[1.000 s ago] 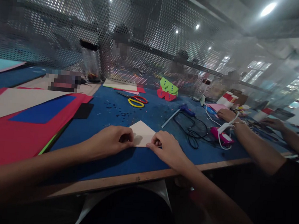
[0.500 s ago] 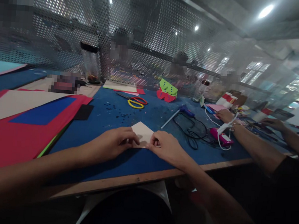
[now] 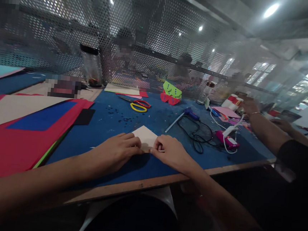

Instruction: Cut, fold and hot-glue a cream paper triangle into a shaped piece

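Note:
A small cream sheet of paper (image 3: 144, 134) lies on the blue tabletop in front of me, one corner pointing away. My left hand (image 3: 123, 147) is closed at its left near edge, thumb and fingertips pressed together on the paper. At its right edge my right hand (image 3: 171, 151) has curled fingers pinching the paper near the lower corner. The part of the sheet under both hands is hidden. Beyond it lie scissors (image 3: 138, 106) with red and yellow handles and a scatter of small dark bits (image 3: 125, 118).
A blue glue gun (image 3: 192, 114) with a black cord and a pink power block (image 3: 227, 140) lie to the right. Stacked coloured sheets (image 3: 32, 148) cover the left. Behind stand a glass jar (image 3: 92, 67) and a green-red paper piece (image 3: 171, 93). A co-worker's arm (image 3: 267, 129) reaches in.
My left thumb and fingers have closed together on the paper's near edge. My right hand stays put. The co-worker's near hand has moved away from the pink paper, farther right and up.

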